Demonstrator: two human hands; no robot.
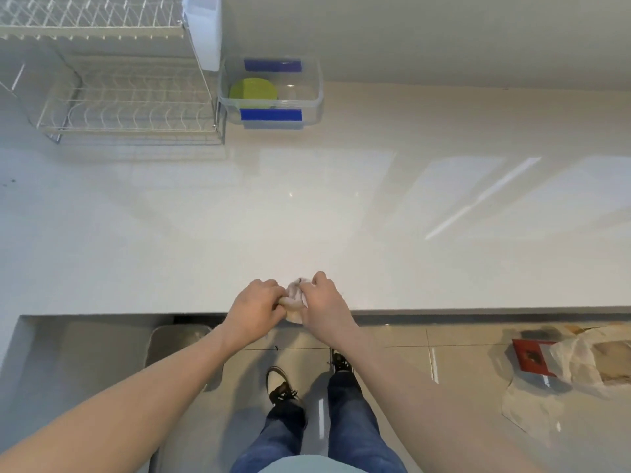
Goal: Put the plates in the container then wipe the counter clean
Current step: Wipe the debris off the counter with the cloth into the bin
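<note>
My left hand (254, 310) and right hand (322, 302) are both clamped on a small crumpled cloth (295, 300), knuckles nearly touching, directly over the front edge of the white counter (307, 206). Part of the cloth hangs past that edge toward the floor. The cloth's colour appears pale pink-grey; motion blur makes this uncertain.

The clear container (273, 92) stands at the back of the counter against the wall, just beside the right side of the wire dish rack (126, 93). Green plates (252, 93) lie inside it, toward its left half. Blue clips mark its near and far rims.

Between my hands and the container the counter surface is open across its full width. The sink (177, 353) lies below my left forearm.
</note>
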